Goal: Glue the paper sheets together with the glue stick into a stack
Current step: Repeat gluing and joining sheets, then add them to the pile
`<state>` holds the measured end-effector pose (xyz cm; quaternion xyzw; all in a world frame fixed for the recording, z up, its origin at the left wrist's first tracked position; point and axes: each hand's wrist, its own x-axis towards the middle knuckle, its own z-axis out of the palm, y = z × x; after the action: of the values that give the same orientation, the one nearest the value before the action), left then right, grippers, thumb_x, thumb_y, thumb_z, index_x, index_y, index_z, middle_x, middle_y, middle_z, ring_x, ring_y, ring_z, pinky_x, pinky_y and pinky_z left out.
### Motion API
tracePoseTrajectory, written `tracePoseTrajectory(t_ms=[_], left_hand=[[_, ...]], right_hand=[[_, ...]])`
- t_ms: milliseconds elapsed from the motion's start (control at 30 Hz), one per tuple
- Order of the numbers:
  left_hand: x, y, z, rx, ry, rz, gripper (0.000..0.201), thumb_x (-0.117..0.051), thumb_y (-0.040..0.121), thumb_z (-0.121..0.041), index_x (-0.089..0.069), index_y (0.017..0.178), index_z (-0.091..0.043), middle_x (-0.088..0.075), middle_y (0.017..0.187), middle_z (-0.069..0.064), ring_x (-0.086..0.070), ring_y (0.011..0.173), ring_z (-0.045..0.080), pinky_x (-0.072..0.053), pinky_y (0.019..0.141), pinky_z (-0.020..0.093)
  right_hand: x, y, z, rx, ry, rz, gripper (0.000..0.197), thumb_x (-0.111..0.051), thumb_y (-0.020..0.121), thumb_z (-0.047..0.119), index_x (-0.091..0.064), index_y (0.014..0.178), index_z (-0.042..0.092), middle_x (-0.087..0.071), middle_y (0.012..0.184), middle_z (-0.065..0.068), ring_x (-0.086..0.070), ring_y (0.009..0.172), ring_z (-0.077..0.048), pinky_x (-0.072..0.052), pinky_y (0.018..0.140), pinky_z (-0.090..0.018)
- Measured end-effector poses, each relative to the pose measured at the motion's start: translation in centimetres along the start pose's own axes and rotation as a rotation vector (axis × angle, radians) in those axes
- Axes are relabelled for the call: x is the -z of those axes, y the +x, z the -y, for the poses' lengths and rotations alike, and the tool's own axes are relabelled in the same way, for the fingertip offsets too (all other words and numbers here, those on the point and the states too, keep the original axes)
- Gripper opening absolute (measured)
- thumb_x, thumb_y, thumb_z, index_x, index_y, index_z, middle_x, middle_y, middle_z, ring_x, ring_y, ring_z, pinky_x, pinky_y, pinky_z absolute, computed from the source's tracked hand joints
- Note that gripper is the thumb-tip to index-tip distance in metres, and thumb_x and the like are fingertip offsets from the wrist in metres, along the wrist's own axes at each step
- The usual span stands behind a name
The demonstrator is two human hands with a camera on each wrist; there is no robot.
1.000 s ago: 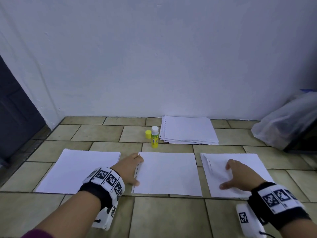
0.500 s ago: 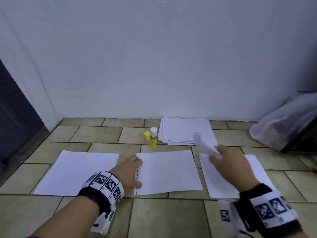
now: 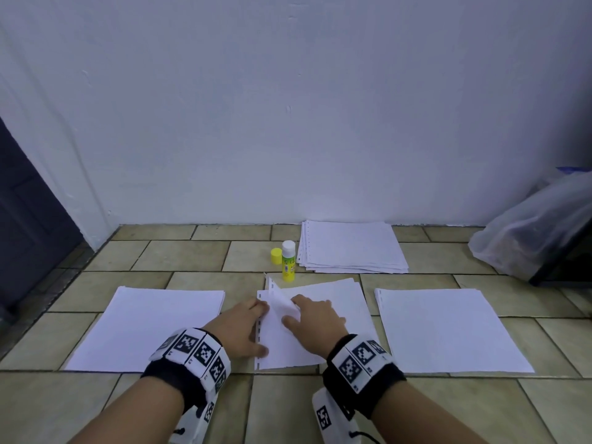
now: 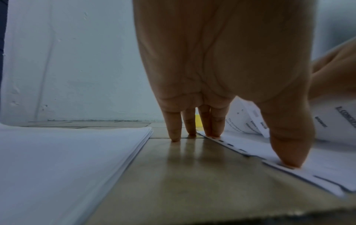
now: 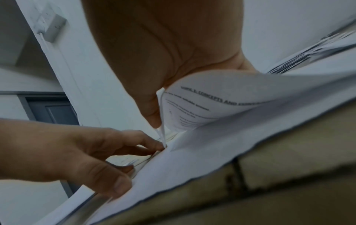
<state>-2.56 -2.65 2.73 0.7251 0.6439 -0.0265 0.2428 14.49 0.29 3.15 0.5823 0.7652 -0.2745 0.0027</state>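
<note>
Tiled floor [image 3: 198, 257], white wall [image 3: 288, 107], clear plastic bag [image 3: 531, 229] right, dark door [image 3: 25, 225] left.

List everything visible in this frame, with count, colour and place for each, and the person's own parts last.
Glue stick: one, yellow-green body, white top, uncapped, upright behind the middle pile.
Yellow cap: one, on the floor left of the glue stick.
Paper piles: four, white; left, middle, right, back near the wall.
Curled sheet: one, white, printed underside, being laid on the middle pile.
Plastic bag: one, translucent, far right.
Floor tiles: beige.
Left hand: presses the middle pile's punched edge.
Right hand: holds the curled sheet.
</note>
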Motion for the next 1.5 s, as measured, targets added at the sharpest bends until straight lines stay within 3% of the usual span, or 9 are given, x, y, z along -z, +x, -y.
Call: tracePoseTrajectory(t_ms=[400, 767, 1000, 1067, 1200, 1300, 1500], left_hand=[[-0.1, 0.2, 0.1, -0.007, 0.006, 0.005, 0.086, -0.069, 0.083, -0.041, -0.022, 0.151, -0.016, -0.021, 0.152, -0.007, -0.033, 0.135, 0.013, -0.032, 0.109, 0.026], [-0.1, 0.1, 0.1, -0.012, 0.029, -0.005, 0.077, -0.068, 0.085, -0.038, -0.028, 0.147, -0.016, -0.021, 0.150, -0.009, -0.038, 0.132, 0.013, -0.036, 0.106, 0.026], [-0.2, 0.0, -0.1, -0.019, 0.047, -0.012, 0.077, -0.065, 0.089, -0.036, -0.023, 0.150, -0.016, -0.016, 0.154, -0.009, -0.033, 0.136, 0.012, -0.034, 0.109, 0.028], [0.0, 0.1, 0.2, -0.017, 0.028, 0.004, 0.077, -0.064, 0.090, -0.035, -0.021, 0.151, -0.016, -0.014, 0.155, -0.008, -0.032, 0.137, 0.012, -0.031, 0.111, 0.026], [0.6, 0.3, 0.7, -0.020, -0.066, 0.030, 0.077, -0.068, 0.087, -0.029, -0.026, 0.149, -0.015, -0.021, 0.153, -0.004, -0.033, 0.136, 0.013, -0.028, 0.110, 0.020], [0.7, 0.4, 0.8, -0.001, -0.122, -0.003, 0.074, -0.075, 0.081, -0.022, -0.034, 0.143, -0.016, -0.029, 0.147, -0.003, -0.035, 0.133, 0.012, -0.029, 0.108, 0.019], [-0.1, 0.3, -0.1, 0.099, -0.046, -0.094, 0.077, -0.082, 0.073, -0.023, -0.038, 0.137, -0.014, -0.017, 0.144, -0.004, -0.045, 0.124, 0.016, -0.041, 0.104, 0.026]], right_hand=[[-1.8, 2.1, -1.2, -0.002, -0.054, 0.007, 0.052, -0.041, 0.090, 0.051, -0.043, 0.133, 0.022, -0.052, 0.128, -0.008, -0.041, 0.125, -0.037, -0.036, 0.102, -0.054], [-1.4, 2.4, -1.7, 0.024, -0.077, 0.037, 0.058, -0.045, 0.087, 0.057, -0.045, 0.133, 0.023, -0.051, 0.131, -0.006, -0.043, 0.123, -0.032, -0.037, 0.102, -0.049], [-1.0, 2.1, -1.4, 0.024, 0.051, -0.009, 0.061, -0.056, 0.082, 0.052, -0.028, 0.131, 0.029, -0.059, 0.112, -0.007, -0.050, 0.111, -0.034, -0.044, 0.094, -0.052], [-1.0, 2.3, -1.4, 0.043, 0.053, 0.015, 0.057, -0.055, 0.081, 0.055, -0.030, 0.127, 0.032, -0.060, 0.109, -0.006, -0.051, 0.109, -0.034, -0.043, 0.094, -0.052], [-1.0, 2.2, -1.3, 0.025, -0.029, 0.088, 0.056, -0.052, 0.080, 0.062, -0.043, 0.127, 0.033, -0.053, 0.125, -0.005, -0.042, 0.124, -0.034, -0.035, 0.101, -0.055], [-0.8, 1.5, -1.2, 0.004, -0.072, 0.096, 0.056, -0.057, 0.082, 0.058, -0.044, 0.130, 0.033, -0.045, 0.131, -0.005, -0.032, 0.129, -0.035, -0.034, 0.102, -0.057], [-0.2, 1.0, -0.8, -0.002, -0.073, 0.119, 0.057, -0.059, 0.081, 0.058, -0.045, 0.131, 0.034, -0.043, 0.135, -0.005, -0.029, 0.132, -0.036, -0.034, 0.103, -0.058]])
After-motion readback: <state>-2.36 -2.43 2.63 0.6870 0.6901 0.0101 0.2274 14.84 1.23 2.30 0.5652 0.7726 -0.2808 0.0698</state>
